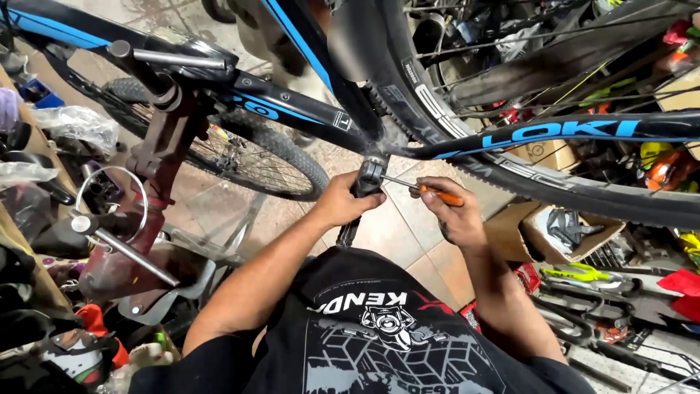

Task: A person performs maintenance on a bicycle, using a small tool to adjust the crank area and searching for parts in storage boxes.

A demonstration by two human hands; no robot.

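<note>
pedal: black pedal [368,179] sits at the bike's crank area, right under where the black-and-blue frame [306,109] tubes meet, above the tiled floor.
left hand: left hand [341,201] is wrapped tight around the pedal, holding it steady.
right hand: right hand [456,215] has its fingers closed on an orange-handled screwdriver [430,192], with the metal tip poking into the pedal's side.
progress: looks like mid-job to me. The tool is engaged, the pedal is in one piece as far as I can see, and no loose bits show. Can't tell how far the screw has gone.
bike: clamped in a rusty red repair stand [146,197] at the left, rear tyre [510,168] running across the right.
floor: beige tiles [408,233], grubby.
room: cramped workshop, with cardboard boxes [561,233] and parts at the right and bags and clutter along the left edge.
</note>
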